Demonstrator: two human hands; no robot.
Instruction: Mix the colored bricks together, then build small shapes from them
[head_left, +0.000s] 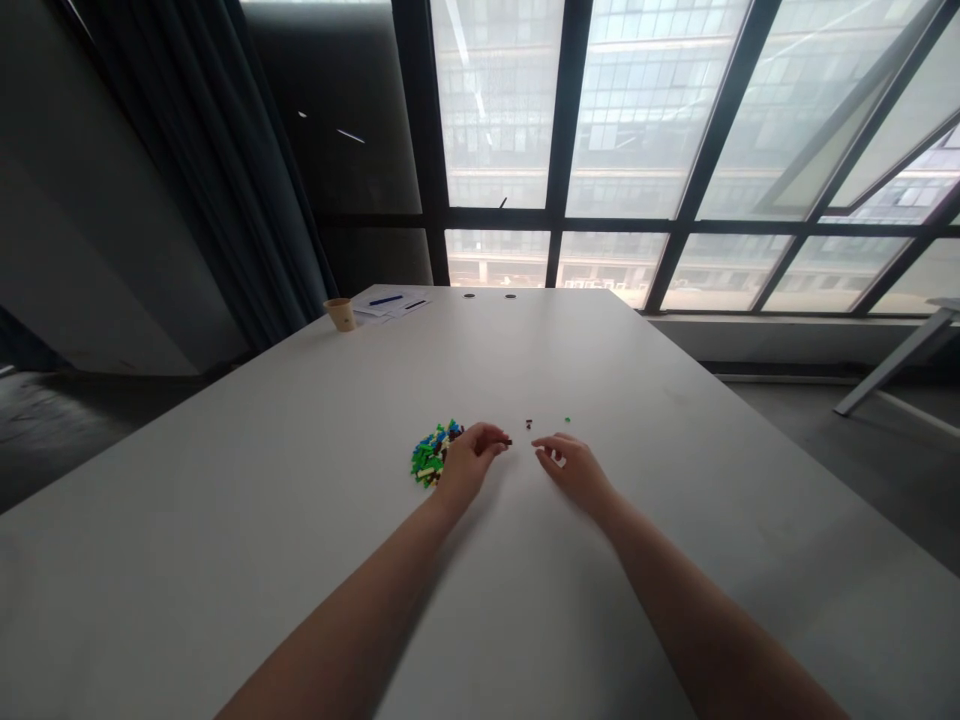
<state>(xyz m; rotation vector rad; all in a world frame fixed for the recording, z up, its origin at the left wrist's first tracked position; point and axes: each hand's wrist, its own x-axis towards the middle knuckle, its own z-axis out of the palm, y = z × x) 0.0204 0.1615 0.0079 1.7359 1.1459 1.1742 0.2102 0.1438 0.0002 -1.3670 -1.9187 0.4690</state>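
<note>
My left hand (478, 450) is closed in a pinch on a small dark brick (510, 442), which pokes out past the fingertips. Partly behind that hand lies a pile of small building bricks (427, 460) in green, blue, cream and dark brown. Just to the right, my right hand (571, 465) hovers low over the table with thumb and fingers apart and no brick visible in them. Beyond the gap between both hands sit tiny dark brown pieces (529, 424). A tiny green piece (568, 420) rests farther right.
The white table (315, 440) stretches away toward large windows. At its far left stand a paper cup (341, 315) and sheets of paper (397, 308) with a blue pen (385, 300) on them. Two dark round fittings (510, 296) are near the far edge.
</note>
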